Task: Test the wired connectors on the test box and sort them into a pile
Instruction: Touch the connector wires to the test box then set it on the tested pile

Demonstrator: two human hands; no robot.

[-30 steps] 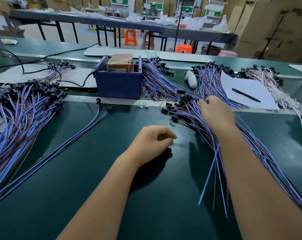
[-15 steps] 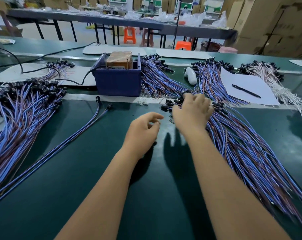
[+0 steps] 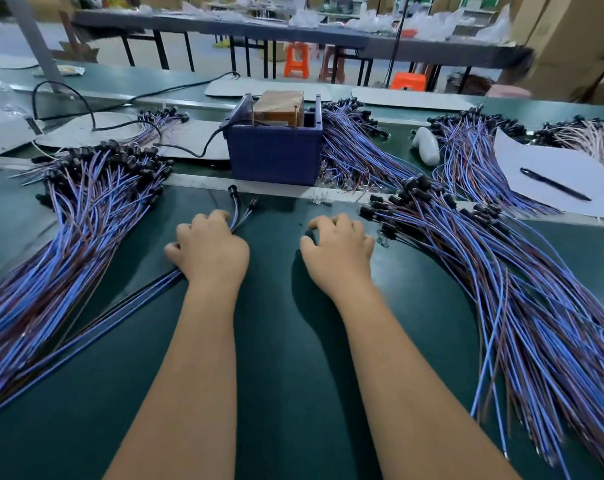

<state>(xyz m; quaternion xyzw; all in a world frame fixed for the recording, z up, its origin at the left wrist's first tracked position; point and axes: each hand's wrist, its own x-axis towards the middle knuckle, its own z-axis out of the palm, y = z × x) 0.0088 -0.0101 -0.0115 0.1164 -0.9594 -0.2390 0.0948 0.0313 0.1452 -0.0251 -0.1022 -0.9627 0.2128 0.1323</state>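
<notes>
The blue test box (image 3: 273, 157) with a brown block inside stands at the back centre of the green mat. A big pile of blue-purple wired connectors (image 3: 86, 209) lies to the left, another (image 3: 501, 271) to the right. Between them runs a small bundle of a few wires (image 3: 120, 313), with its black connectors near the box. My left hand (image 3: 210, 247) lies over this bundle, fingers curled round the wires. My right hand (image 3: 338, 244) rests on the mat just left of the right pile, its fingers loosely bent and holding nothing.
More wire piles (image 3: 356, 150) lie behind the metal strip, beside a white object (image 3: 425, 147). A sheet of paper (image 3: 570, 168) carries a black pen (image 3: 553, 184). A black cable (image 3: 189, 150) runs from the box to the left.
My right hand has left the connectors of the right pile and come down onto the mat. My left hand has moved left onto the small bundle of wires.
</notes>
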